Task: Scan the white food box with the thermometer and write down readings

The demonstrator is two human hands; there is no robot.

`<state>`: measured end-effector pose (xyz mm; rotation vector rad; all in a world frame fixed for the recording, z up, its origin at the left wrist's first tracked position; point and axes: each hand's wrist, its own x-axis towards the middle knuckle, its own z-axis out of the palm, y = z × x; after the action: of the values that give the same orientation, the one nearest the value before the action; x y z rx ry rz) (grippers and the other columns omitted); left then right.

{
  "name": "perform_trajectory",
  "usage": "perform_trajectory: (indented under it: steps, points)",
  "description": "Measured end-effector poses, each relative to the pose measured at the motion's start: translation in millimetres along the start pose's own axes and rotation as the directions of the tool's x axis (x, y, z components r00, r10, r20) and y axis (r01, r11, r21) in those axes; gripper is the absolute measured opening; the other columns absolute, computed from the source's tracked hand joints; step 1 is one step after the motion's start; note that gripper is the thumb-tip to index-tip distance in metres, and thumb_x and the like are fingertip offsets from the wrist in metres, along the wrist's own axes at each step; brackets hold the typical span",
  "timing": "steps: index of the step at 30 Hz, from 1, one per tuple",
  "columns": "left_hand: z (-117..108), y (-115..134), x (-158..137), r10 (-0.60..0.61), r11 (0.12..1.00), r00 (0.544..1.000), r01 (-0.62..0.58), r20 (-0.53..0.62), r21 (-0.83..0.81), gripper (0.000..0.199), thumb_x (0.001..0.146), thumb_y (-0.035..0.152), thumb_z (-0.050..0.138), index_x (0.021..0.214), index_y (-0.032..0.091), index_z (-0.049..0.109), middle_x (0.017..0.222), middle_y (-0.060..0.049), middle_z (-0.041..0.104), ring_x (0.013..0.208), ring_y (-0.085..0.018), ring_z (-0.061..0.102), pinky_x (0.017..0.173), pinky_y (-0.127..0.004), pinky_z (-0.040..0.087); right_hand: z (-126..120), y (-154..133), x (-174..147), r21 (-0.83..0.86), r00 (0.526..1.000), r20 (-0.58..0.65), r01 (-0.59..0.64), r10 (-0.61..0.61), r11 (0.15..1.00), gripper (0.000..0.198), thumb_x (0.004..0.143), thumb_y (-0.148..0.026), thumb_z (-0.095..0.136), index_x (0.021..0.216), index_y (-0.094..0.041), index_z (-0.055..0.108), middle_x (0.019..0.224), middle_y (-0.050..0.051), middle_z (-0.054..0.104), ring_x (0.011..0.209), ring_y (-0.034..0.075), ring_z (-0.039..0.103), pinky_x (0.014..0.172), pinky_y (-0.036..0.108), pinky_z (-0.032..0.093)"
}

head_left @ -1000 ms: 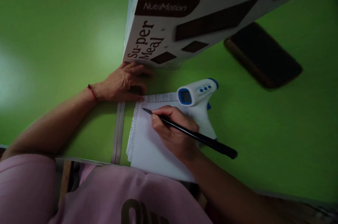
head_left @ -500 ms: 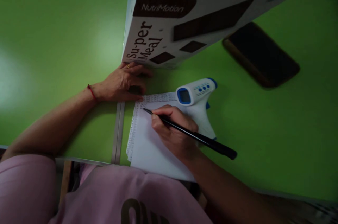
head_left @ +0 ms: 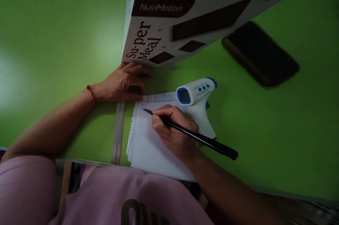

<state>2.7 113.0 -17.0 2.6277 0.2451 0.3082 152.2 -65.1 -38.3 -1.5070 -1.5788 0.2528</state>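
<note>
My right hand (head_left: 174, 131) grips a black pen (head_left: 197, 135), its tip touching the upper left part of a white sheet of paper (head_left: 156, 154). Small handwriting shows near the tip, too fine to read. Sheets covered in writing stick out beneath it at the left and top. At the paper's top left corner rests my left hand (head_left: 122, 83), open, its thumb on the corner and its other fingers bent loosely on the table by the foot of a box. A white and blue infrared thermometer (head_left: 197, 92) lies across the paper's upper right, partly hidden by my right hand.
The white "NutriMotion Su-per Meal" box (head_left: 161, 16) stands upright at the back. A dark phone in a brown case (head_left: 262, 55) lies to the right. Beneath everything is a green table (head_left: 278, 140) with a metal seam strip (head_left: 118, 133) left of the paper.
The view has shifted very slightly, so the box and phone appear a little further left. Both hands keep nearly the same places, the pen still on the paper.
</note>
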Motion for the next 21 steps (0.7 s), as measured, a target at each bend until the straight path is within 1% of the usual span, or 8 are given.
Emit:
perform_trajectory:
  steps: [3,6,10,15,21]
  points:
    - [0.0,0.4,-0.4,0.016,1.000,1.000,-0.016,-0.009,-0.011,0.017,0.082,0.038,0.069,0.084,0.022,0.071,0.126,-0.008,0.059,0.122,-0.028,0.050,0.108,-0.046,0.030,-0.8,0.9,-0.7,0.015,1.000,0.009,-0.006,0.006,1.000,0.007,0.086,-0.023,0.056,0.080,-0.020,0.057,0.066,-0.003,0.065,0.053,0.009,0.058,0.051,0.020,0.047]
    - [-1.1,1.3,-0.2,0.004,1.000,1.000,-0.004,0.001,-0.005,0.018,0.083,0.039,0.068,0.083,0.021,0.071,0.126,-0.008,0.059,0.122,-0.028,0.049,0.108,-0.045,0.030,-1.8,2.0,-1.3,0.019,0.999,0.003,-0.037,0.037,0.999,0.008,0.086,-0.026,0.056,0.080,-0.021,0.058,0.067,-0.003,0.066,0.054,0.010,0.059,0.051,0.022,0.047]
    - [-2.1,1.2,0.5,0.003,1.000,1.000,-0.003,0.010,-0.005,0.020,0.085,0.040,0.065,0.083,0.020,0.071,0.126,-0.009,0.059,0.122,-0.028,0.049,0.107,-0.047,0.031,-2.3,2.9,-1.0,0.042,0.998,-0.039,-0.050,0.051,0.998,0.005,0.083,-0.021,0.057,0.079,-0.020,0.058,0.066,-0.004,0.065,0.051,0.009,0.057,0.050,0.021,0.046]
    - [-1.1,-1.5,0.8,0.018,1.000,1.000,-0.018,0.005,-0.009,0.025,0.084,0.045,0.065,0.082,0.021,0.071,0.125,-0.008,0.060,0.119,-0.030,0.051,0.105,-0.049,0.033,-2.3,2.7,-0.1,0.010,0.997,-0.020,-0.070,0.070,0.998,0.007,0.083,-0.023,0.056,0.077,-0.021,0.058,0.066,-0.002,0.066,0.053,0.010,0.058,0.052,0.023,0.048]
    - [0.1,-0.8,-0.1,-0.003,1.000,1.000,0.004,0.003,-0.016,0.015,0.081,0.036,0.068,0.082,0.021,0.070,0.127,-0.008,0.058,0.122,-0.029,0.050,0.108,-0.048,0.031,-1.1,3.2,-0.4,0.012,0.998,-0.036,-0.050,0.050,0.999,0.007,0.083,-0.022,0.055,0.077,-0.021,0.057,0.065,-0.003,0.065,0.052,0.010,0.058,0.051,0.023,0.048]
